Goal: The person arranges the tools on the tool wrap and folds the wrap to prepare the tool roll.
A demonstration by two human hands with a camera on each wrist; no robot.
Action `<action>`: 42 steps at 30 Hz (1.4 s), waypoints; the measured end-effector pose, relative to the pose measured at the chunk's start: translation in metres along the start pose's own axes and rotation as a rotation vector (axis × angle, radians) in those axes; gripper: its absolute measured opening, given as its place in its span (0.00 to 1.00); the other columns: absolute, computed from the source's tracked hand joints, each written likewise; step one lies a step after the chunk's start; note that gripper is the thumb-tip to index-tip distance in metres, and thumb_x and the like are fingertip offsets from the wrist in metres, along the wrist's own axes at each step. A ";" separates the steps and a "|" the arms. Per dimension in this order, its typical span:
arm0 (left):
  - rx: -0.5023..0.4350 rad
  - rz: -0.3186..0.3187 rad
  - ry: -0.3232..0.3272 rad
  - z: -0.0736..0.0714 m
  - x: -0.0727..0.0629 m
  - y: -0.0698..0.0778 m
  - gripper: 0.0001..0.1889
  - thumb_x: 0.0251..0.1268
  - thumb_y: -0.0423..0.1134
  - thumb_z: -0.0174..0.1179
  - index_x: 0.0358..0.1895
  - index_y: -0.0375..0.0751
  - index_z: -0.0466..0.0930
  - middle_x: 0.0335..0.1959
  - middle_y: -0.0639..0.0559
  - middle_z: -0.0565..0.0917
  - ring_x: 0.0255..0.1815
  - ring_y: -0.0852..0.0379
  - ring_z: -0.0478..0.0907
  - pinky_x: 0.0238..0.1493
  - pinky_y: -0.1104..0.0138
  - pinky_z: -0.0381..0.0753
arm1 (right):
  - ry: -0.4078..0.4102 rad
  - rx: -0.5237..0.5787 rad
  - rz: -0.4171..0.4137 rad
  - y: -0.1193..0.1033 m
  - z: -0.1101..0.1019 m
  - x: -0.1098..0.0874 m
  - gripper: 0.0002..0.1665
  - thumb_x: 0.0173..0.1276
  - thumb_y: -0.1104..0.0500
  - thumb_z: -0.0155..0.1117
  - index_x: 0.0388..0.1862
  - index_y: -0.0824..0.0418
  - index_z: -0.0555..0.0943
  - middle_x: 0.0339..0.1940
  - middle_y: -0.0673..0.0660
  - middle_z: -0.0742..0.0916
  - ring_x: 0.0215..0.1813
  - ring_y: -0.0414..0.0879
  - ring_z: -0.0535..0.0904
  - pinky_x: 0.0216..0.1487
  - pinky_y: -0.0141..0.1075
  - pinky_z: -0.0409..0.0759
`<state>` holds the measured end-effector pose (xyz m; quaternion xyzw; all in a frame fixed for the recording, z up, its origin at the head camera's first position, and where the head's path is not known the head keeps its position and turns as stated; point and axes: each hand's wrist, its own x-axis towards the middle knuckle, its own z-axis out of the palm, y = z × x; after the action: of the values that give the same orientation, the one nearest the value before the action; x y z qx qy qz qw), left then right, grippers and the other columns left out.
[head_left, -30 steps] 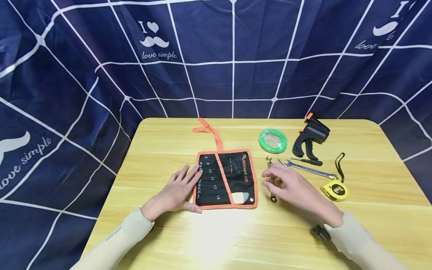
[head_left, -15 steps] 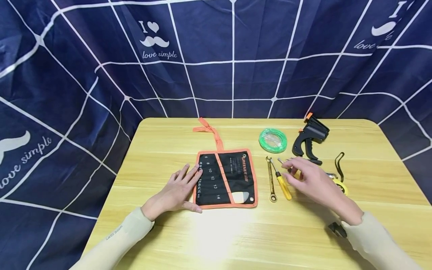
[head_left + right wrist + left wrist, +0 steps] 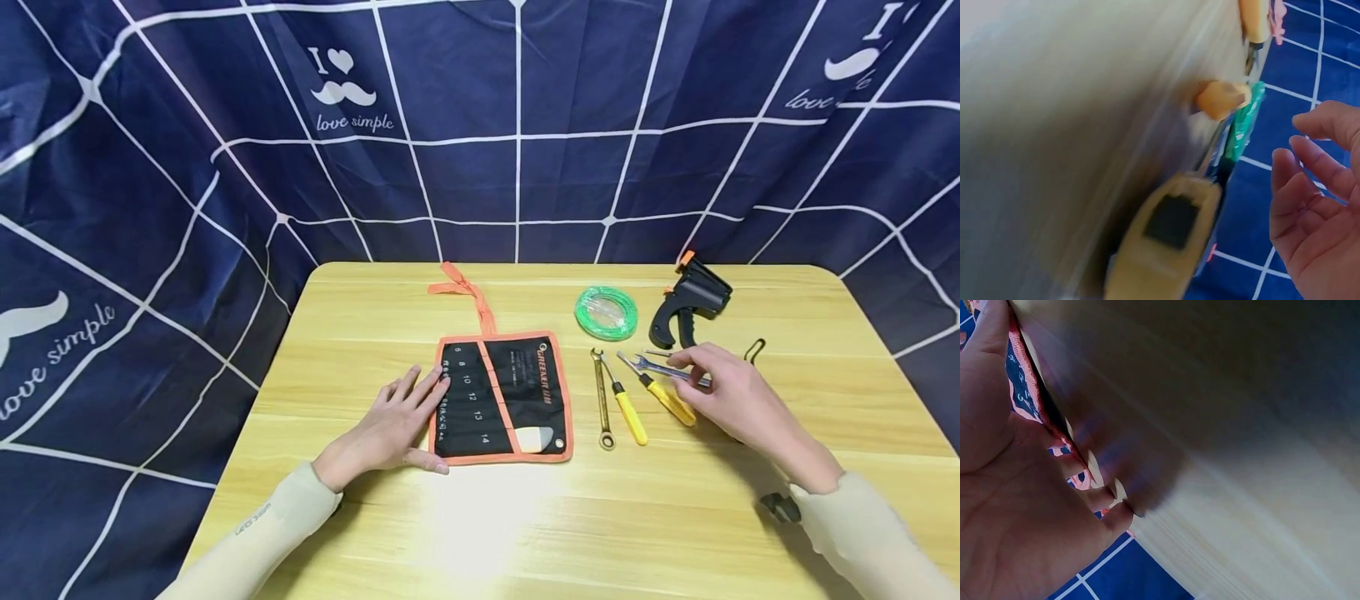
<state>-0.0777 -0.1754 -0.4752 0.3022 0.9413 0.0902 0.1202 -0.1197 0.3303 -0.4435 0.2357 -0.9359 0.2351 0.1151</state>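
My left hand [image 3: 386,425] rests with spread fingers on the left edge of a black tool pouch [image 3: 525,367] with orange trim. Above the tools on the right, my right hand [image 3: 738,400] hovers, fingers loosely bent and nothing between them. Beneath its fingertips runs a silver-blue wrench [image 3: 660,367], partly covered by the hand. A yellow-handled screwdriver [image 3: 670,402] lies just left of it. Further left are another yellow screwdriver [image 3: 630,415] and a ratchet wrench [image 3: 602,396]. A yellow tape measure [image 3: 1154,250] shows large in the right wrist view; the hand hides it in the head view.
Behind the tools lie a green coil [image 3: 581,312] in clear wrap and a black trigger clamp [image 3: 697,296] with orange tips. A black wrist strap [image 3: 756,348] pokes out beyond the right hand. Orange ties [image 3: 480,304] stretch from the pouch toward the back edge.
My right hand has moved to the right from over the ratchet wrench, uncovering it and then both yellow screwdrivers. The left hand and the pouch have stayed put.
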 end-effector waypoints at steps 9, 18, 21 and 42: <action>0.004 -0.008 -0.011 0.002 0.000 0.001 0.68 0.59 0.77 0.69 0.89 0.34 0.50 0.90 0.35 0.49 0.88 0.28 0.44 0.77 0.33 0.58 | -0.120 -0.031 0.077 0.020 0.000 -0.002 0.14 0.64 0.68 0.81 0.47 0.62 0.88 0.37 0.51 0.86 0.34 0.43 0.80 0.32 0.39 0.78; 0.000 -0.009 -0.013 0.002 0.001 0.001 0.68 0.59 0.77 0.68 0.90 0.35 0.50 0.90 0.36 0.48 0.88 0.28 0.44 0.77 0.34 0.57 | -0.183 -0.061 0.107 0.035 -0.002 -0.001 0.10 0.67 0.65 0.81 0.44 0.63 0.88 0.32 0.47 0.82 0.32 0.42 0.73 0.31 0.39 0.72; 0.002 -0.008 -0.013 0.002 0.001 0.001 0.68 0.59 0.78 0.68 0.90 0.35 0.50 0.90 0.36 0.49 0.88 0.28 0.44 0.77 0.34 0.57 | -0.192 -0.078 0.105 0.040 -0.002 -0.002 0.10 0.67 0.65 0.81 0.44 0.64 0.88 0.33 0.48 0.83 0.32 0.42 0.73 0.31 0.40 0.72; -0.006 0.003 0.017 0.003 0.000 -0.002 0.67 0.59 0.76 0.69 0.89 0.34 0.51 0.90 0.35 0.50 0.87 0.27 0.45 0.76 0.33 0.58 | -0.338 -0.072 0.104 0.052 -0.003 0.006 0.05 0.71 0.68 0.76 0.41 0.64 0.87 0.34 0.50 0.86 0.35 0.44 0.79 0.40 0.51 0.81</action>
<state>-0.0780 -0.1765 -0.4781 0.3023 0.9417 0.0958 0.1127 -0.1503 0.3703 -0.4590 0.2191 -0.9606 0.1643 -0.0478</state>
